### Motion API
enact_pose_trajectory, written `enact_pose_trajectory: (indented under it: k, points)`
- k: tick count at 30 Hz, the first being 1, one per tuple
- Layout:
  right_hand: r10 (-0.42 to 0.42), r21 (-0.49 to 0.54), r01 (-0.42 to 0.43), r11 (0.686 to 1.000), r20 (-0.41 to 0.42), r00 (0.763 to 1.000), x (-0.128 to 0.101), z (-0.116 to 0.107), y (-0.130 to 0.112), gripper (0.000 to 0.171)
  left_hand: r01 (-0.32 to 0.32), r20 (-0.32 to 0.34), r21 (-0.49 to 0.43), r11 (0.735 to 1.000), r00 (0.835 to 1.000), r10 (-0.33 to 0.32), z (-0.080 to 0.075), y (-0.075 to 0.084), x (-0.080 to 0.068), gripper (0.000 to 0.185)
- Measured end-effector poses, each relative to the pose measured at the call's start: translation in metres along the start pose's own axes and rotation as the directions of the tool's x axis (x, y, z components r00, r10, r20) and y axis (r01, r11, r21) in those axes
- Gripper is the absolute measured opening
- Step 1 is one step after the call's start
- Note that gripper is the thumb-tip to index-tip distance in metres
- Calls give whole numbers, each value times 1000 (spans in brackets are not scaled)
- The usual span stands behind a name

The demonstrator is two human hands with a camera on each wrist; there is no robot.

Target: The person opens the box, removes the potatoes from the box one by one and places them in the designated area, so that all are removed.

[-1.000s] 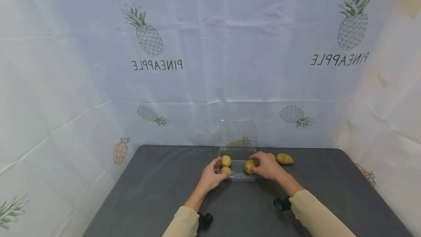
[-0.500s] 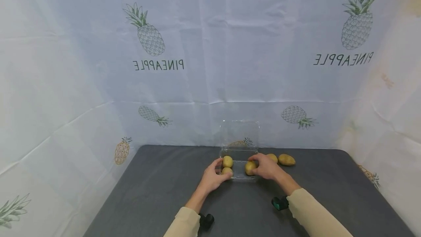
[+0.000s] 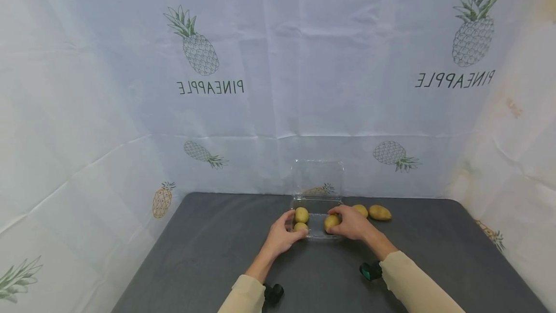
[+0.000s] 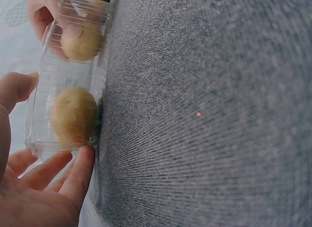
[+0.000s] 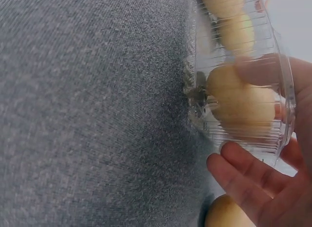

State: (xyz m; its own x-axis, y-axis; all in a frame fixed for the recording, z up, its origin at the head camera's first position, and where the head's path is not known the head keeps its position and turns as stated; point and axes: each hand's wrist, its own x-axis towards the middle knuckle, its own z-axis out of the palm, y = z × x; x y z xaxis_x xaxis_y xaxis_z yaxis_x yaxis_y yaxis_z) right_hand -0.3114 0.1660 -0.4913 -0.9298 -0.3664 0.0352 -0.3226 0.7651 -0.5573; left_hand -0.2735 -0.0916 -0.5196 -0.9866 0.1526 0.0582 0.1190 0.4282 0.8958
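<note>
A clear plastic clamshell container (image 3: 310, 236) stands at the far middle of the table, its lid (image 3: 318, 175) raised at the back. Two potatoes (image 3: 301, 215) lie inside along its left side. My left hand (image 3: 280, 236) grips the container's left front corner, thumb at the rim and fingers against the outer wall, as the left wrist view shows. Inside the right end is another potato (image 3: 331, 222), which my right hand (image 3: 353, 222) holds between thumb and fingers. In the right wrist view, that potato (image 5: 246, 110) shows through the wall, with other fingertips outside.
Just right of the container, one potato (image 3: 360, 210) lies partly behind the right hand, with a longer potato (image 3: 380, 213) beside it. A dark grey cloth covers the table (image 3: 208, 250). A white pineapple-print curtain (image 3: 278, 86) hangs close behind and at both sides.
The whole scene shifts slightly in the head view as the camera moves. Both hands keep their places at the container, and the right hand stays on its potato.
</note>
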Motion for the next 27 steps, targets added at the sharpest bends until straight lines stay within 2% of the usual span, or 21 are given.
enact_pose_trajectory:
  k: [16,27]
  points:
    - [1,96,9,995,-99,995,-11,-5,4,58,-12,-16,25,1000,1000,12,-1,3,0,76]
    - [4,123,24,992,-222,975,-14,-4,6,55,-11,-6,15,1000,1000,11,-1,3,-1,76]
